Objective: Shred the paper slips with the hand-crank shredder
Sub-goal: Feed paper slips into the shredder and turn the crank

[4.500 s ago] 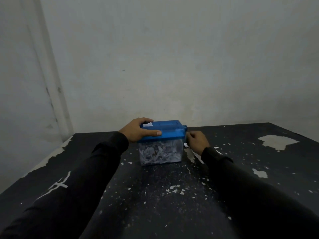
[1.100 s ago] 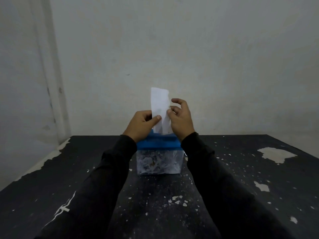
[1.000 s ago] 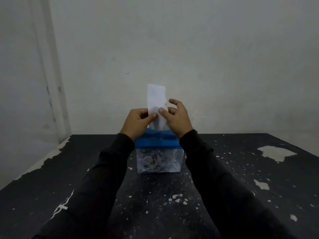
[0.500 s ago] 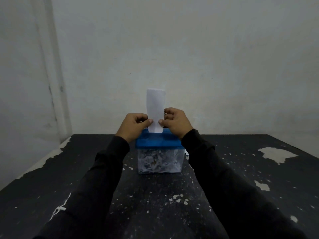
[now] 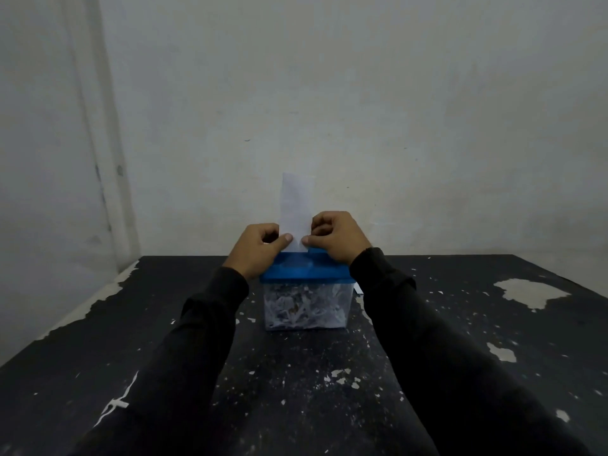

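Both hands are clasped on one paper slip (image 5: 295,205), which stands upright above the blue lid (image 5: 304,269) of the hand-crank shredder (image 5: 306,291) at the middle of the dark, paint-chipped desk (image 5: 493,340). The left hand (image 5: 256,250) pinches the slip's lower left edge between thumb and curled fingers, and the right hand (image 5: 339,236) pinches the lower right edge the same way, so the two are equally near it and the slip sits directly between them. The slip's long axis runs vertically, with its bottom edge at the lid top; whether it has entered the feed slot I cannot tell, since the thumbs cover that spot. The coming move seems to turn on this alignment: the slip must go straight down, its short bottom edge parallel to the slot, before anything can be cranked. The crank itself is hidden, probably behind the right wrist on the shredder's right side, which would make the right hand the nearer one to turn it. The clear bin (image 5: 305,307) under the lid already holds a dense tangle of shreds.
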